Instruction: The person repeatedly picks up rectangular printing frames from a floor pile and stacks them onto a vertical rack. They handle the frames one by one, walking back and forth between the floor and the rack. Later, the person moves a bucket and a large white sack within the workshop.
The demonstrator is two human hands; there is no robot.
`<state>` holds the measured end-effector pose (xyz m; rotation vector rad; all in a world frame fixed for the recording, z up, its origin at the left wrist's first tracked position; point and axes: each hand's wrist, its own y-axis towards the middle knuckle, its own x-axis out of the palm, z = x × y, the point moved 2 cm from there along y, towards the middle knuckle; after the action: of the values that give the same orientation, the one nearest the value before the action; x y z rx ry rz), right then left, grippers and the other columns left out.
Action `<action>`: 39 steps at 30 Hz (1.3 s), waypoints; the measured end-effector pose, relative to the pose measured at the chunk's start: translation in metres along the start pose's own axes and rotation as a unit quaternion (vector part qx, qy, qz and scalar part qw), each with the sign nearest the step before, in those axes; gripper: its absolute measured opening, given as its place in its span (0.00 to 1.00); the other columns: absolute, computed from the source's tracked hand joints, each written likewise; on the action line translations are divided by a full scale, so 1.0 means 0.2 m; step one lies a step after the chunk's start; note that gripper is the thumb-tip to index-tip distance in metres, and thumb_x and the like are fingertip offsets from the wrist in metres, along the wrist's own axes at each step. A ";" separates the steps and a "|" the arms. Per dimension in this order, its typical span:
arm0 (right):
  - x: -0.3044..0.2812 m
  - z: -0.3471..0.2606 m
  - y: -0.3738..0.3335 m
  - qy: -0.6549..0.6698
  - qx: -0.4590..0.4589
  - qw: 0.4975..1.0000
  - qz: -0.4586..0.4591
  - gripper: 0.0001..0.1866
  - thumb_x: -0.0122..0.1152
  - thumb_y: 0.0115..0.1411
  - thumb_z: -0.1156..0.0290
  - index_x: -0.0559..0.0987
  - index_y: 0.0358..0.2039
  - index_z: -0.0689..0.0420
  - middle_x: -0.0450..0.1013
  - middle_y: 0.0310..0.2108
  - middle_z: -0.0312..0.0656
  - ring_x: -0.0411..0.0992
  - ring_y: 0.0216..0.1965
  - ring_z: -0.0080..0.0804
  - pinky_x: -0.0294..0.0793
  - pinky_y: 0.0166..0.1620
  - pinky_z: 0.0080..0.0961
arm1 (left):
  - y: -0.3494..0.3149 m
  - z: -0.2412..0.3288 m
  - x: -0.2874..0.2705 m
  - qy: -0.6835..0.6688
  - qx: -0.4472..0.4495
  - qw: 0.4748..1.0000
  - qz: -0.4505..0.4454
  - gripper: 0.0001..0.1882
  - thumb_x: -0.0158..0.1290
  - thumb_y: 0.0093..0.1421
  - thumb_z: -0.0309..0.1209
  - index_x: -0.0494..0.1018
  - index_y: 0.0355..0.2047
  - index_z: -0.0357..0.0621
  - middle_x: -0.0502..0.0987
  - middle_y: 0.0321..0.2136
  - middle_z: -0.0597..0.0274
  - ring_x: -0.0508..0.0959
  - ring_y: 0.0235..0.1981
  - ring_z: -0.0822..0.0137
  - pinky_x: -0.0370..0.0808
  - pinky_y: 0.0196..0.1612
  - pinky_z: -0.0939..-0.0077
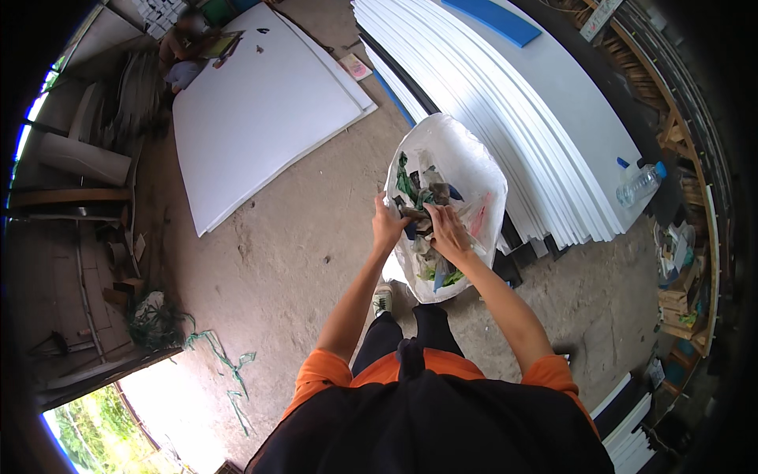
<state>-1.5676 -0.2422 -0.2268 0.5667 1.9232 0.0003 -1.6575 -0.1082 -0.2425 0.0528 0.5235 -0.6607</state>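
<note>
A large white sack stands wide open in front of me, its mouth facing up. Crumpled dark green, brown and grey scraps lie inside it, with some bright green bits near its lower end. My left hand is closed at the sack's left rim, fingers on the outer side and thumb reaching in over the scraps. Inside the mouth, my right hand has its fingers curled down onto the crumpled scraps. What lies under its fingers is partly hidden.
Tall stacks of white sheets stand right of the sack, with a blue strip and a plastic bottle on top. A large white board lies at left; another person sits beyond it. Green twine trails across the concrete floor.
</note>
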 end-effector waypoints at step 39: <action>-0.20 0.34 -0.32 0.034 0.530 0.825 0.194 0.26 0.46 0.48 0.79 0.55 0.50 0.56 0.69 0.30 0.61 0.68 0.35 0.58 0.66 0.37 0.46 | 0.03 0.10 -0.21 -0.169 -0.048 0.983 -0.055 0.26 0.35 0.61 0.45 0.69 0.31 0.29 0.70 0.17 0.57 0.70 0.18 0.68 0.68 0.22 0.74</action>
<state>-1.5212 -0.3322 -0.2362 1.7023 1.7040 -0.8435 -1.6723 -0.0835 -0.2066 -0.1784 0.2309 -0.7347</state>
